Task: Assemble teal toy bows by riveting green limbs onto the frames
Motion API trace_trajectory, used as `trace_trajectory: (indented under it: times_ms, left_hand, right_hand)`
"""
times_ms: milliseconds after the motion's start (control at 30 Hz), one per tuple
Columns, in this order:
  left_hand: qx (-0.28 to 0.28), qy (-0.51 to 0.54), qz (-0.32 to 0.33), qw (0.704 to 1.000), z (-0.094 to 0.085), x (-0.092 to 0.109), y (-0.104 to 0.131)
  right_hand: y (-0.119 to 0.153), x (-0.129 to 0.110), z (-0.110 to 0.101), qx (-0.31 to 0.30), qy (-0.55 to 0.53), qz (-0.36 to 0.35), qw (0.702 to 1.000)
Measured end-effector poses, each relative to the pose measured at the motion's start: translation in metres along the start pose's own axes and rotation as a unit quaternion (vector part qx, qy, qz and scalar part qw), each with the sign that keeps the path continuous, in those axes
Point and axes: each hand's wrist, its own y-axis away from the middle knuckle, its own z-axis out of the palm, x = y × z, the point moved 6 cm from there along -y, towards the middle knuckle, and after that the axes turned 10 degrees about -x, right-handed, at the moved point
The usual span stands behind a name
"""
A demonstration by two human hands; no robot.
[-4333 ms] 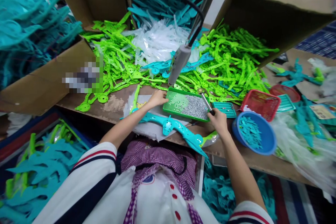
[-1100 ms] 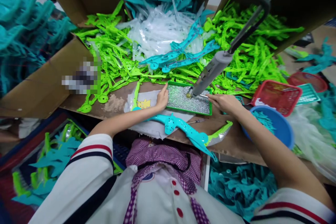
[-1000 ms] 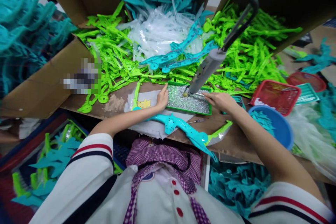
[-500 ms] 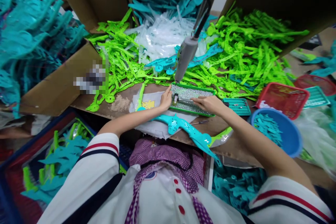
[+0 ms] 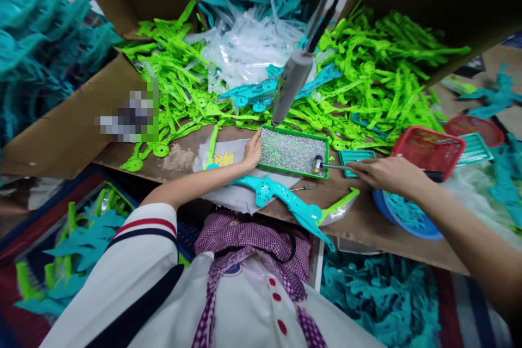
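Note:
A shallow green tray (image 5: pixel 327 144) filled with many tiny silvery metal pieces (image 5: pixel 291 149), too small to name, lies on the table. My left hand (image 5: pixel 253 150) is closed on its left end. In my right hand (image 5: pixel 387 174) is a small hammer (image 5: pixel 336 166), gripped by its thin metal shaft, the black handle end sticking out behind the wrist. The hammer head rests on the metal pieces near the tray's right end. In front of the tray lies a turquoise plastic part (image 5: pixel 285 196) joined to a bright green one, with a screwdriver (image 5: pixel 305 188) beside it.
A grey powered driver (image 5: pixel 293 84) hangs just behind the tray. Heaped green parts (image 5: pixel 379 70) and clear plastic pieces (image 5: pixel 253 54) fill the back. At right stand a red basket (image 5: pixel 428 147), a blue bowl (image 5: pixel 383 212) and a small teal tray (image 5: pixel 354 159). A cardboard box (image 5: pixel 69 114) is at left.
My right hand has moved right with the hammer, its head passing from the tray's left end to its right end. My left hand stays at the tray's left end. The view has shifted slightly.

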Motion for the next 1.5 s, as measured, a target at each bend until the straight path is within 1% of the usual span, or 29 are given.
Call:
trace_trajectory:
  times_ms: [67,167,267,367,433,500,567,667,733,800,833,900,967,1033,1067,1133,1200,1267,1333,1433,1500]
  left_hand:
    - [0.002,0.001,-0.002,1.0,0.0,0.0,0.0]
    - [-0.001,0.0,-0.001,1.0,0.0,0.0,0.0]
    - [-0.005,0.001,0.005,1.0,0.0,-0.001,0.0]
    - [-0.004,0.001,0.009,1.0,-0.001,-0.001,0.0]
    - [-0.005,-0.001,0.006,1.0,-0.001,-0.001,0.0]
    - [-0.01,-0.002,0.003,1.0,-0.001,-0.002,0.0]
    - [-0.015,-0.003,0.008,1.0,-0.001,-0.001,0.0]
    - [-0.014,-0.001,0.015,1.0,-0.001,-0.002,0.0]
    - [-0.01,0.005,0.012,1.0,-0.001,-0.004,-0.001]
    - [-0.006,0.009,0.008,1.0,-0.001,-0.006,-0.002]
    - [-0.004,0.01,0.008,1.0,-0.001,-0.006,-0.002]
    - [-0.002,0.009,0.012,1.0,0.0,-0.006,-0.003]
    - [-0.003,0.006,0.016,1.0,-0.001,-0.005,-0.003]
    - [-0.005,0.004,0.015,1.0,-0.001,-0.004,-0.003]
    - [-0.006,0.002,0.014,1.0,-0.001,-0.004,-0.003]
    - [-0.007,0.0,0.012,1.0,-0.002,-0.003,-0.003]
    - [-0.005,-0.002,0.014,1.0,-0.001,-0.003,-0.003]
    - [-0.002,0.0,0.015,1.0,-0.001,-0.003,-0.003]
    - [0.001,0.005,0.013,1.0,0.0,-0.004,-0.003]
    - [0.003,0.009,0.007,1.0,0.0,-0.004,-0.004]
    - [0.003,0.007,0.004,1.0,0.0,-0.004,-0.005]
  right_hand:
    - [-0.007,-0.012,0.002,0.001,-0.005,-0.027,1.0]
    - [-0.023,-0.039,-0.003,0.026,-0.007,-0.048,0.998]
    - [-0.044,-0.072,-0.015,0.061,-0.016,-0.067,0.996]
    - [-0.072,-0.105,-0.03,0.089,-0.039,-0.083,0.992]
    - [-0.091,-0.115,-0.036,0.097,-0.058,-0.068,0.991]
    - [-0.101,-0.109,-0.036,0.097,-0.068,-0.033,0.992]
    - [-0.094,-0.09,-0.03,0.097,-0.059,0.005,0.994]
    - [-0.058,-0.056,-0.01,0.094,-0.031,0.042,0.994]
    - [-0.033,-0.05,0.002,0.078,-0.013,0.031,0.996]
    - [-0.022,-0.061,0.007,0.069,-0.006,0.01,0.998]
    - [-0.023,-0.071,0.006,0.069,-0.009,0.0,0.998]
    - [-0.038,-0.091,-0.003,0.082,-0.025,-0.008,0.996]
    - [-0.058,-0.103,-0.014,0.097,-0.048,-0.003,0.994]
    - [-0.069,-0.098,-0.02,0.107,-0.065,0.019,0.992]
    - [-0.069,-0.092,-0.02,0.106,-0.068,0.033,0.991]
    - [-0.058,-0.078,-0.013,0.092,-0.06,0.051,0.993]
    - [-0.041,-0.074,-0.004,0.069,-0.041,0.043,0.996]
    - [-0.032,-0.083,0.0,0.057,-0.03,0.021,0.998]
    - [-0.037,-0.1,-0.006,0.061,-0.037,-0.005,0.997]
    - [-0.062,-0.119,-0.026,0.076,-0.062,-0.021,0.995]
    - [-0.079,-0.119,-0.037,0.083,-0.075,-0.004,0.994]
